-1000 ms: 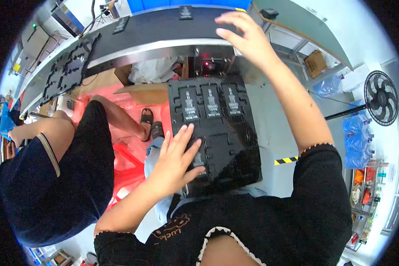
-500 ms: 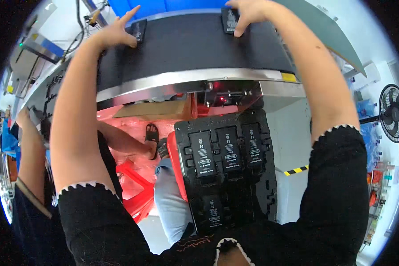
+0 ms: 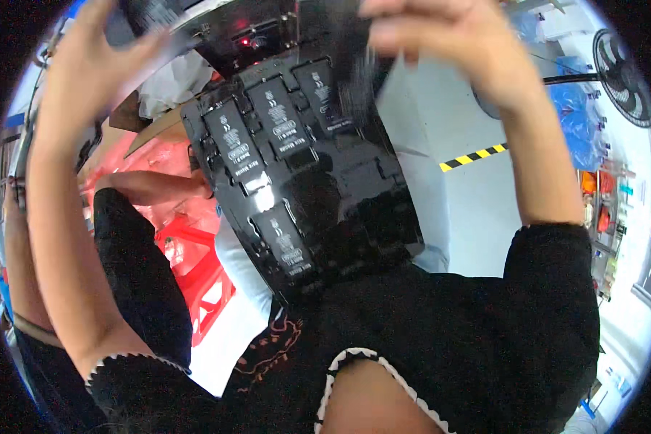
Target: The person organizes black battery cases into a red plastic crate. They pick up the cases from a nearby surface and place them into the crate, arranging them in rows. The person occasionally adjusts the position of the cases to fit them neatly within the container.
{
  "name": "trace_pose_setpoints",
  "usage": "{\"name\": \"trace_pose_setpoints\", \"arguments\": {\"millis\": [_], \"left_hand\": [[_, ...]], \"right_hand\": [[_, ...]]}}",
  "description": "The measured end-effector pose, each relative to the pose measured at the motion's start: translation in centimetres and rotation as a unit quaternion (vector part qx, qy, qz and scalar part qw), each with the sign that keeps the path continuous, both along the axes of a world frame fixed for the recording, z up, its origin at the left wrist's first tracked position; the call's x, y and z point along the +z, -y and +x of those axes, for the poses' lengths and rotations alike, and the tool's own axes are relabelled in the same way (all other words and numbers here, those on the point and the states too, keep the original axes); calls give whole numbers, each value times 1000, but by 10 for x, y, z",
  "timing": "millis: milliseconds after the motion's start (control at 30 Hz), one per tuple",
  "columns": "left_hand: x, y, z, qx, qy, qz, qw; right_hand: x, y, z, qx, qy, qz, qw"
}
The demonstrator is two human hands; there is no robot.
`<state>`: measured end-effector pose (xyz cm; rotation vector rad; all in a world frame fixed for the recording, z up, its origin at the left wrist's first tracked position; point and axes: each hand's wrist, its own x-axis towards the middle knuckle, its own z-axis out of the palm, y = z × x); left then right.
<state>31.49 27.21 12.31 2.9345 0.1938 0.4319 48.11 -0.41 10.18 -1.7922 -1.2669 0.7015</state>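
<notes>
A blurred dark pack (image 3: pixel 148 14) is apparently held between the widely spread thumb and fingers of the left hand (image 3: pixel 94 69); whether the loosely curled right-hand fingers (image 3: pixel 390 35) are closed on the adjacent dark shape (image 3: pixel 329 25) cannot be told. By a hurried release, black packs (image 3: pixel 278 116) seated in the tray (image 3: pixel 340 224) across the lap (image 3: pixel 242 249) could be knocked or scratched.

Four flat black batteries (image 3: pixel 234 137) lie in the tray (image 3: pixel 351 235), three along its far edge, one toward its near left corner; two more, blurred, are held up, past the far left corner and over the far right.
</notes>
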Motion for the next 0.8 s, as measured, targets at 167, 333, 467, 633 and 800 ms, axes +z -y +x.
{"name": "trace_pose_setpoints", "arguments": {"millis": [167, 333, 467, 633, 800], "left_hand": [[-50, 165, -81, -81, -103, -55, 990], [-120, 240, -122, -40, -101, -66, 992], [-137, 267, -132, 50, -81, 0, 995], [-136, 257, -132, 14, -94, 50, 994], [-155, 259, -135, 27, -53, -40, 997]], "right_hand": [[-66, 62, -31, 181, -2, -123, 976], [-100, 98, -71, 132, 299, 69, 942], [-129, 138, -102, 152, 335, 53, 928], [-132, 156, -114, 166, 345, 9, 924], [-127, 128, -103, 121, 301, 40, 945]]}}
